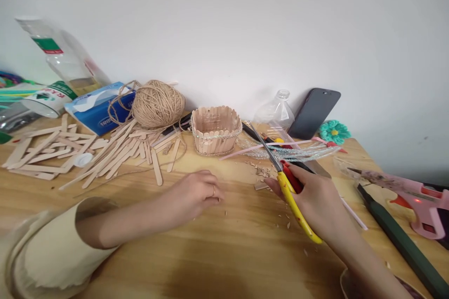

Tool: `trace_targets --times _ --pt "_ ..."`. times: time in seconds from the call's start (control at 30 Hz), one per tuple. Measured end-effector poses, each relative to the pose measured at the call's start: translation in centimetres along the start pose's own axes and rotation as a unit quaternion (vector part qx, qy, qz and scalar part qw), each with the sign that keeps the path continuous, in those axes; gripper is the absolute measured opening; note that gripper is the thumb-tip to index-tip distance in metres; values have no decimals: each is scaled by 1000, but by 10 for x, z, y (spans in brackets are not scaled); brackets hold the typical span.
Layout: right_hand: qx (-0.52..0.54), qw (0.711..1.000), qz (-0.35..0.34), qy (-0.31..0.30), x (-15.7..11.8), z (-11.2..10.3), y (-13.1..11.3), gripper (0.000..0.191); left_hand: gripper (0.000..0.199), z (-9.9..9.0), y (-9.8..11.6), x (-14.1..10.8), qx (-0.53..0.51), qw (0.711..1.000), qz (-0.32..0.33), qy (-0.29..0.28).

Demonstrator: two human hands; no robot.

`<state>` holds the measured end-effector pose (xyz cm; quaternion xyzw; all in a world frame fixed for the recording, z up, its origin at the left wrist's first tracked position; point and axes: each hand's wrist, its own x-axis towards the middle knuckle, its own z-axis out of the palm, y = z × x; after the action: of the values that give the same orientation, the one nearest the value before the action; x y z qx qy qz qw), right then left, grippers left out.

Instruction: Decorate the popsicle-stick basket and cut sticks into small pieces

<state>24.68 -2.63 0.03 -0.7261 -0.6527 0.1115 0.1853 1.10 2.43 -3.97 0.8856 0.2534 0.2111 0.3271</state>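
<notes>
My right hand (pixel 315 196) grips scissors (pixel 289 191) with yellow and red handles. Their metal blades point up and away to the left, over a bundle of glittery silver pipe cleaners (pixel 298 152). Over the table in the middle, my left hand (pixel 199 194) is closed with curled fingers and a ring; anything inside it is hidden. Beyond both hands stands a small basket (pixel 217 142) of upright wooden craft sticks, with a glittery silver band around it. Wood scraps (pixel 261 173) lie between the basket and the scissors.
Loose craft sticks (pixel 115 156), a twine ball (pixel 157 103), a blue tissue pack (pixel 101 107) and a plastic bottle (pixel 70 65) crowd the left. At right are a phone (pixel 314 112), a teal flower (pixel 335 131), a pink glue gun (pixel 417 201) and a dark green tool (pixel 400 233).
</notes>
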Motion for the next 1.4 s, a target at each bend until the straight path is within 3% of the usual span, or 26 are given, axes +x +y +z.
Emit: trace_targets --times 0.23,0.47,0.73,1.07,1.4 --pt "0 1000 19 -1 1 -3 6 47 19 -7 -2 2 -56 990 -124 46" --pt "11 1000 13 0 0 -6 7 47 19 -10 -2 5 7 992 -126 1" --pt "23 1000 16 -1 -1 -5 8 47 19 -10 -3 7 -1 985 -169 -15" --pt "73 996 52 9 -2 -11 6 47 11 -8 0 8 42 987 -133 -80" --pt "147 985 57 65 -4 -27 7 40 9 -1 3 13 11 978 -193 -77"
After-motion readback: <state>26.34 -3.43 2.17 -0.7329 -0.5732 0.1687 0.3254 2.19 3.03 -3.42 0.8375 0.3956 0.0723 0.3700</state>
